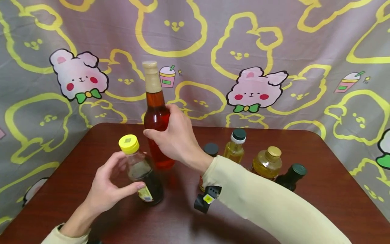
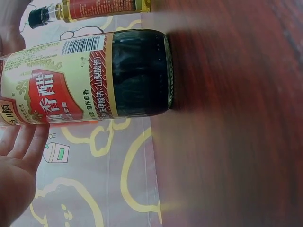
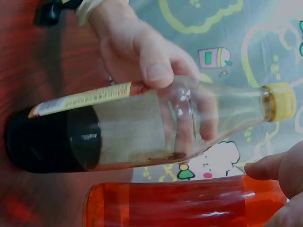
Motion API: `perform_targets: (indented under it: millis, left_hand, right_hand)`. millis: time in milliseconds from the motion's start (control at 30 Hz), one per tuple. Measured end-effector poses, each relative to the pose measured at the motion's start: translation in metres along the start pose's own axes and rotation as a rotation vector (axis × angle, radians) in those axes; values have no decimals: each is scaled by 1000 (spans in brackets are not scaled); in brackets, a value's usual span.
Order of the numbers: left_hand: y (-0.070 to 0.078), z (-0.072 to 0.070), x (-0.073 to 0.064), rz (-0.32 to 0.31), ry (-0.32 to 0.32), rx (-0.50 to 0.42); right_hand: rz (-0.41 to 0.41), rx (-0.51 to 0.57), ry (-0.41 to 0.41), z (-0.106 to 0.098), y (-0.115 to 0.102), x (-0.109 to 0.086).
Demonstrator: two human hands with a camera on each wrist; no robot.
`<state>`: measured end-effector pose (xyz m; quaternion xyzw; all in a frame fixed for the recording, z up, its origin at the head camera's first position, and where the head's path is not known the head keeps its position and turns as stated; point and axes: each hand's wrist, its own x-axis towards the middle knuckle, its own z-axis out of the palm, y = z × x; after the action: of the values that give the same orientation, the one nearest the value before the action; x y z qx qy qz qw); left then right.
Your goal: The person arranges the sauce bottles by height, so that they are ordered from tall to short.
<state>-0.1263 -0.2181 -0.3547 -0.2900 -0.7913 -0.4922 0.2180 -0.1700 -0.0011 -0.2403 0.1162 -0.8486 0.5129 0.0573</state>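
A vinegar bottle (image 1: 149,183) with a yellow cap, partly full of dark liquid, stands on the table. My left hand (image 1: 106,186) is around it, thumb on the near side and fingers behind; in the right wrist view those fingers show through the clear glass of the vinegar bottle (image 3: 128,135). Chinese print covers the label of the vinegar bottle (image 2: 61,90) in the left wrist view. Just beyond, my right hand (image 1: 175,135) grips a tall red-liquid bottle (image 1: 156,117) with a gold-wrapped neck. Whether its base touches the table is unclear.
Right of the hands, partly behind the right sleeve, are a dark-capped bottle (image 1: 211,149), a green-capped oil bottle (image 1: 234,149), a gold-capped oil bottle (image 1: 268,162) and a dark green bottle (image 1: 289,178). A patterned curtain (image 1: 195,61) hangs behind the brown table (image 1: 91,162).
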Motion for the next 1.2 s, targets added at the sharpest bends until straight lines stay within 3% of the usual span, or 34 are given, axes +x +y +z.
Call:
perform_targets:
  millis: [733,967,1200]
  left_hand:
    - [0,-2,-1,2,-3,-32]
    - [0,-1,-2,5,-10,-11]
    - [0,2,-3,-5,2,-2]
  right_hand:
    - [37,-101,68,28,-18,54]
    - [99,-153,114,39,-18,73]
    - [145,-122,150,48,-11,82]
